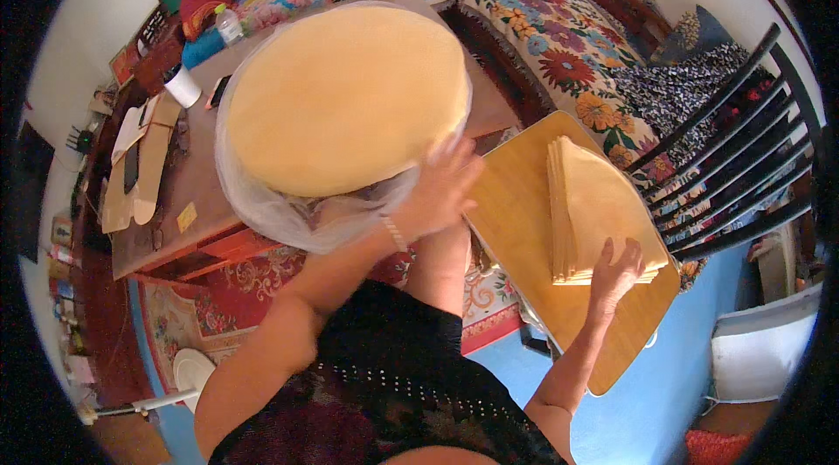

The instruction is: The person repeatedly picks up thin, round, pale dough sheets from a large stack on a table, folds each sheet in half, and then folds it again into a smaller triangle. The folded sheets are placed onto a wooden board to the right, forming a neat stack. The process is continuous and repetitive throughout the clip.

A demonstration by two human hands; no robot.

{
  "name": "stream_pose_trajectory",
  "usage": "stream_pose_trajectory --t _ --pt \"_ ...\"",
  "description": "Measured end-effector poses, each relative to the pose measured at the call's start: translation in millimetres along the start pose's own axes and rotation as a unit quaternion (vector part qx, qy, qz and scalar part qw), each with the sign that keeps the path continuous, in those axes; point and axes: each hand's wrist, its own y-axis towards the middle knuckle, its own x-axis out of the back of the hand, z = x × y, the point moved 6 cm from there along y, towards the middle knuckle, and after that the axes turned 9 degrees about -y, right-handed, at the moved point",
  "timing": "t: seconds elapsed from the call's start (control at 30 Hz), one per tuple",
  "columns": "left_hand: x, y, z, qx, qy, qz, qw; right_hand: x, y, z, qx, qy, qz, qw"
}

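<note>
A broad, pale-yellow round stack of what look like thin flatbreads (354, 98) lies before me on crumpled clear plastic sheeting (288, 219). By the near right edge of this round is my left hand (438, 188), blurred, with its fingers spread and nothing seen in them. Whether it touches the edge I cannot tell. To the right, several folded sheets of the same pale-yellow kind (606, 209) form a fan-shaped pile on a small wooden-topped table (511, 183). My right hand (616, 271) rests on the pile's near end, fingers apart on the top sheet.
A low brown table (210, 203) bears a white cup (183, 86), a plastic bottle (229, 24), a phone (218, 91) and opened cardboard (141, 163). Behind stands a sofa with a floral cover (557, 52). A black slatted chair (741, 157) borders the small table's right side.
</note>
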Motion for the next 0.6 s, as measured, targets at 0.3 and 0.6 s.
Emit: stream_pose_trajectory --t 0.3,0.6 --pt "107.9 -96.5 96.9 0.054 0.086 -0.049 0.994 24.4 -37.9 253.5 0.329 0.352 0.106 0.87" --pt "107.3 -100.6 88.3 -0.038 0.128 -0.075 0.988 -7.6 -42.1 347.3 0.327 0.346 0.167 0.864"
